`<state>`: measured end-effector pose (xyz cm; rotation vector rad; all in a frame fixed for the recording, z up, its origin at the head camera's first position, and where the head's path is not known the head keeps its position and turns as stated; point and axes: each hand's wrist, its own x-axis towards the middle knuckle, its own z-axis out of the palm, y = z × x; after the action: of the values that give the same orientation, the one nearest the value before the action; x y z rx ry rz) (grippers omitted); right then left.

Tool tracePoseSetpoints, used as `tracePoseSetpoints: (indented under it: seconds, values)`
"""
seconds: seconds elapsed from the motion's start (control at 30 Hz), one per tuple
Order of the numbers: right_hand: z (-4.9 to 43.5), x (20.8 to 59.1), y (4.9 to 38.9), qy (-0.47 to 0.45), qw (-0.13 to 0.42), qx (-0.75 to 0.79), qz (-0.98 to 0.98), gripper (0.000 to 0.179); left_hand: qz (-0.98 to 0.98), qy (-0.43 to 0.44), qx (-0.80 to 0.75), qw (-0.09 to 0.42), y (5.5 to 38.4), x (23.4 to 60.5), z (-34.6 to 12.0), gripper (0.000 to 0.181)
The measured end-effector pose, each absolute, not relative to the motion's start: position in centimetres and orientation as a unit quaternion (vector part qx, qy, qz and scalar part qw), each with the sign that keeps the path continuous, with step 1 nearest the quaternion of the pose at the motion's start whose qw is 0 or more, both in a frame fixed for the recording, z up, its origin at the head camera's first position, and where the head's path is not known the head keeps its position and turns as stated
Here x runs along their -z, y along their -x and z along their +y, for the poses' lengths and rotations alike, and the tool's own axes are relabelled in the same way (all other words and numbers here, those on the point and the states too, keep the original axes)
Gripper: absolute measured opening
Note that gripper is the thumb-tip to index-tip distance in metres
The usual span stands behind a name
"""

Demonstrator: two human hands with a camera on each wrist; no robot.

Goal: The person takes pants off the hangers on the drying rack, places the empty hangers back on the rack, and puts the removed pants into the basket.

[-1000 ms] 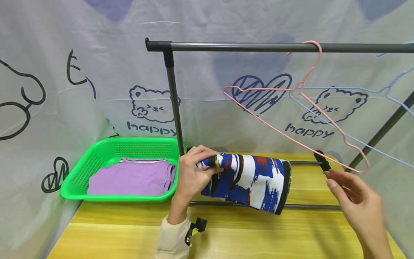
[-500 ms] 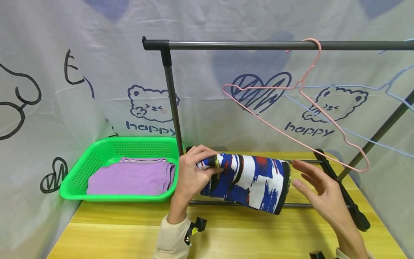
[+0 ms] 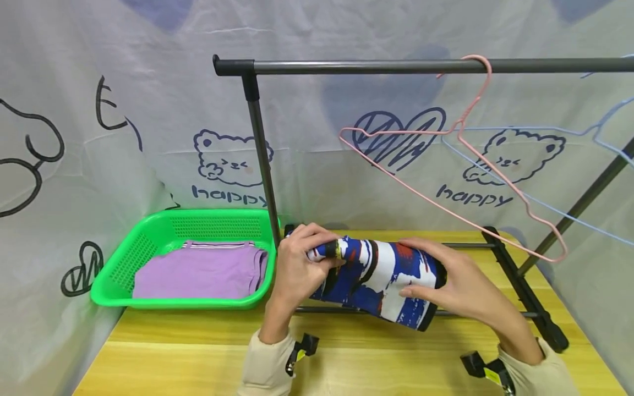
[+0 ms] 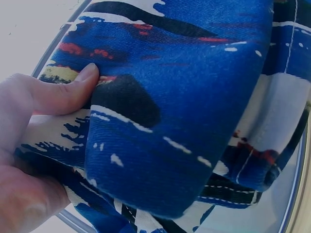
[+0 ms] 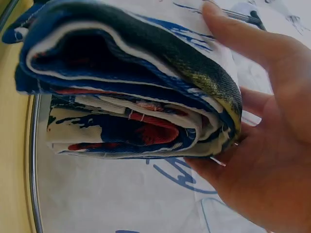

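Note:
A folded garment [image 3: 383, 275], patterned in blue, white, red and black, is held up above the table between both hands. My left hand [image 3: 303, 261] pinches its left end; in the left wrist view the thumb [image 4: 73, 92] presses on the blue cloth. At the right end, my right hand [image 3: 458, 280] spans the fold, thumb in front and fingers over the top and behind. Seen from the right wrist, the garment's layered edges [image 5: 131, 97] face the camera, and part of the fingers is hidden behind the cloth.
A green basket [image 3: 106, 294] with folded lilac clothing [image 3: 198, 272] stands on the wooden table [image 3: 198, 363] at left. A rack's bar [image 3: 346, 67] crosses above, carrying a pink hanger [image 3: 421, 195] and a blue hanger [image 3: 545, 129]. The rack's base lies behind the garment.
My right hand has come left from beside the pink hanger's lower corner and now grips the garment's right end. The left hand still holds the other end, almost unmoved.

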<state>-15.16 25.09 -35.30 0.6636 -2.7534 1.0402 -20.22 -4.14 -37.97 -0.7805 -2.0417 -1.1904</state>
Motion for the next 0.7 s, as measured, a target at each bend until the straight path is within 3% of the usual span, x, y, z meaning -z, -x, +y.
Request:
tracePoseSetpoints:
  seconds: [0.23, 0.4, 0.7]
  values:
    - [24.6, 35.4, 16.5, -0.250, 0.046, -0.299, -0.920, 0.070, -0.771, 0.311, 0.449, 0.327, 20.4, 38.2, -3.7, 0.027]
    - [24.6, 35.4, 16.8, -0.257, 0.082, -0.279, -0.922, 0.054, -0.771, 0.318, 0.443, 0.329, 20.4, 38.1, -3.4, 0.027]
    - [24.4, 35.5, 16.9, -0.269, 0.153, -0.239, -0.920, 0.046, -0.792, 0.330, 0.418, 0.298, 20.3, 37.9, -3.9, 0.033]
